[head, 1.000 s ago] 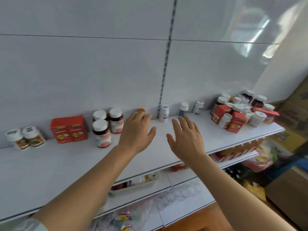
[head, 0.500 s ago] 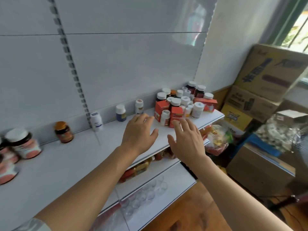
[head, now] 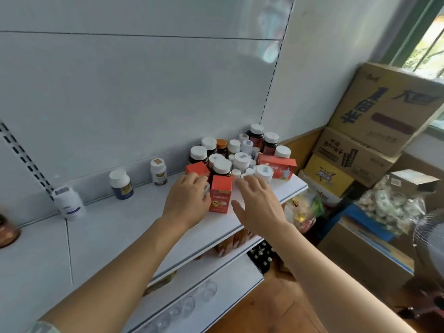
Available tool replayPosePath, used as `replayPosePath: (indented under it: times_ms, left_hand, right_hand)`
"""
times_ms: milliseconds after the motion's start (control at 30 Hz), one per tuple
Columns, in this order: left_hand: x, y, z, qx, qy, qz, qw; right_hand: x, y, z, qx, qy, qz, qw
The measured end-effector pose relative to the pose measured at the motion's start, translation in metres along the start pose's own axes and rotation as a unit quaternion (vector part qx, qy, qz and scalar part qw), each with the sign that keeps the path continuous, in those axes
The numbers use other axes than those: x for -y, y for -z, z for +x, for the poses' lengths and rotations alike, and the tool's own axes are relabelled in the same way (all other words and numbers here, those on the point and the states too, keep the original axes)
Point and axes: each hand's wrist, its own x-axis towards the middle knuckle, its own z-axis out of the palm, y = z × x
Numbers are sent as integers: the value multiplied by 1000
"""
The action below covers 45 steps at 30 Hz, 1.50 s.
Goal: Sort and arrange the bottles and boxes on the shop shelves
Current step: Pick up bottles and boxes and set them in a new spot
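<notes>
Reaching across the white shelf [head: 115,239], both bare hands arrive at a crowded cluster of bottles [head: 240,155] and boxes at the shelf's right end.

Left hand [head: 186,204]: fingers curled forward, lying against the left face of an upright red box [head: 220,197] at the front of the cluster. A small white object sits between the fingers and the box; whether the hand grips it cannot be told. A second red box [head: 197,168] stands just behind the fingertips.

Right hand [head: 258,206]: fingers spread and relaxed, holding nothing. Its fingertips are just beside the small white caps [head: 248,171] at the front of the cluster, to the right of the upright red box.

A long red box [head: 277,167] lies flat at the right edge of the cluster, with white-capped dark bottles behind it.

Further left along the back of the shelf, well apart from each other, stand three single items: a white bottle with a brown label [head: 158,171], a blue-labelled bottle [head: 120,184], and a white bottle [head: 68,202] tilted near the slotted upright.

Cardboard cartons [head: 374,121] are stacked on the floor to the right of the shelving.
</notes>
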Motion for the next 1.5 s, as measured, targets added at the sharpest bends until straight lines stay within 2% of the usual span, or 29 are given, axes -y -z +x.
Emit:
replayPosePath:
  times_ms: [200, 567, 700, 833, 1033, 1233, 1500]
  left_hand:
    - [-1, -17, 2, 10, 38, 27, 999]
    - [-19, -41, 1, -69, 135, 5, 988]
    - [-21, -39, -8, -77, 166, -33, 983]
    - [-15, -14, -21, -96, 201, -119, 968]
    - [-9, 31, -44, -111, 283, -283, 910]
    - [-3, 52, -82, -131, 303, -311, 891]
    - [27, 101, -152, -176, 321, -322, 873]
  right_hand:
    - [-15, -18, 39, 50, 78, 23, 995]
    - [-44, -36, 63, 72, 179, 159, 968]
    - [-51, -33, 69, 77, 211, 191, 956]
    - [-47, -21, 71, 73, 252, 238, 935]
    - [-21, 2, 85, 93, 283, 299, 907]
    - [14, 7, 76, 129, 310, 322, 885]
    - [99, 21, 46, 118, 340, 314, 879]
